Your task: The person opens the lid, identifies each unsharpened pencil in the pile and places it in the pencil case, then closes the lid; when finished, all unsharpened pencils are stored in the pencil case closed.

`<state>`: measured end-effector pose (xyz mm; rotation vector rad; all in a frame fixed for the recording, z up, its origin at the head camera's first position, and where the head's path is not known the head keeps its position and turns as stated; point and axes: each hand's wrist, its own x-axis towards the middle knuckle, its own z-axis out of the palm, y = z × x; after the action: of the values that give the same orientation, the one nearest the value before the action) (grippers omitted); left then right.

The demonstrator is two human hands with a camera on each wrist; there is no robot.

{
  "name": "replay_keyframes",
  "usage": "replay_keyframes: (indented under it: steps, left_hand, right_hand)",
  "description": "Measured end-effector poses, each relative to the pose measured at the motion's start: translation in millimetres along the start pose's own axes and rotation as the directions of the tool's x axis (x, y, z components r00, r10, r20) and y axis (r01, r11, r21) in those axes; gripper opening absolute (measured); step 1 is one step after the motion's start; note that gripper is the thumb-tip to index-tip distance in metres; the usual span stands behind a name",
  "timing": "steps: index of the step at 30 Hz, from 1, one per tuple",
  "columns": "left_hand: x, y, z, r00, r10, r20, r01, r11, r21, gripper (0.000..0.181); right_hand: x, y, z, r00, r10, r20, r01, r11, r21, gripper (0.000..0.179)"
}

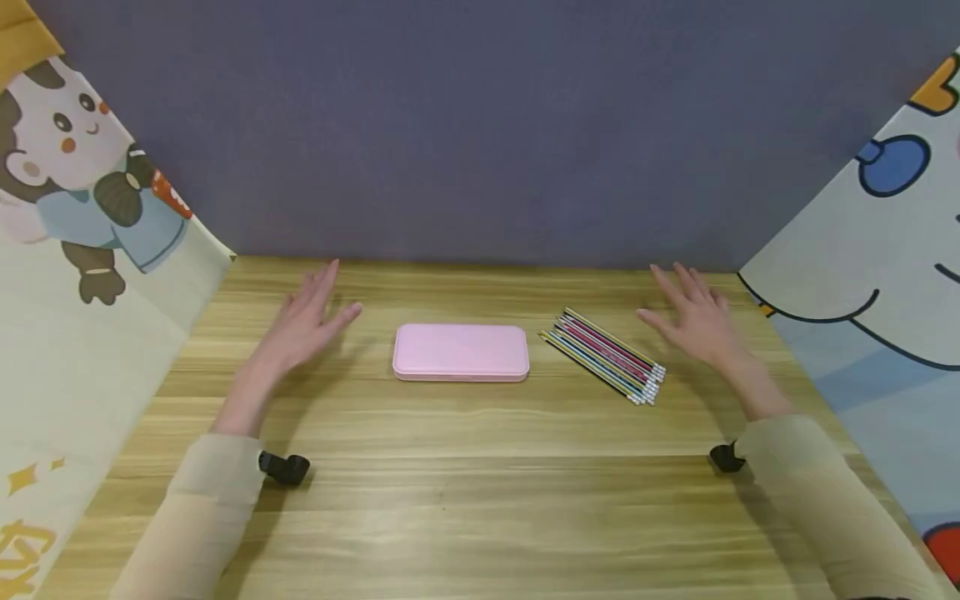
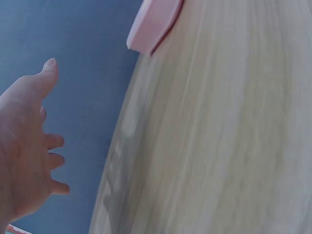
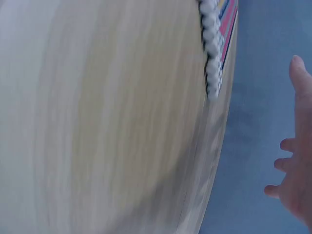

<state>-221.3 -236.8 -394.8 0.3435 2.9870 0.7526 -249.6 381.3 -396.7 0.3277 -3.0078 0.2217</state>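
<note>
A closed pink pencil case [image 1: 461, 352] lies flat on the wooden table, near the middle of the head view. To its right several pencils [image 1: 603, 357] in dark, red, yellow and blue lie side by side at a slant, their white eraser ends toward the lower right. Left of the case, my left hand [image 1: 303, 321] is held with straight, spread fingers and nothing in it. My right hand [image 1: 697, 325] is likewise spread and bare, just right of the pencils. In the right wrist view the eraser ends [image 3: 212, 48] show at the top; a corner of the case [image 2: 153, 27] appears in the left wrist view.
The wood-grain table [image 1: 480, 517] ends at a grey-blue upright panel [image 1: 480, 133] behind. Cartoon-printed panels flank it, one on the left [image 1: 150, 292] and one on the right [image 1: 832, 242]. A small black wrist camera [image 1: 285, 468] sits at the left cuff, another camera [image 1: 727, 457] at the right.
</note>
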Motion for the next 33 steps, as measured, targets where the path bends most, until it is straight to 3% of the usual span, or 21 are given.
replay_keyframes:
  steps: [8, 17, 21, 26, 33]
  left_hand:
    - [-1.0, 8.4, 4.1, 0.999, -0.024, 0.044, 0.03, 0.99, -0.136, 0.083]
    - [-2.8, 19.8, 11.8, 0.996, 0.04, 0.083, -0.014, 0.956, -0.294, 0.091]
    - [-1.2, 22.4, 20.2, 0.987, 0.053, 0.15, -0.007, 0.955, -0.297, 0.1]
    - [2.5, 25.5, 30.7, 0.967, 0.057, 0.25, 0.014, 0.962, -0.274, 0.113]
    - [5.1, 36.3, 41.9, 0.941, 0.075, 0.33, 0.003, 0.973, -0.23, 0.122]
  right_hand:
    - [2.8, -33, 4, 0.998, -0.065, 0.007, 0.065, 0.998, 0.012, 0.084]
    - [10.2, -68, 14, 0.989, -0.146, 0.004, 0.146, 0.989, 0.019, 0.083]
    - [10.7, -88, 19, 0.982, -0.19, 0.012, 0.19, 0.982, 0.004, 0.084]
    - [11.7, -114, 27, 0.966, -0.257, 0.035, 0.256, 0.967, 0.009, 0.084]
    - [12.5, -148, 33, 0.934, -0.349, 0.081, 0.347, 0.937, 0.037, 0.085]
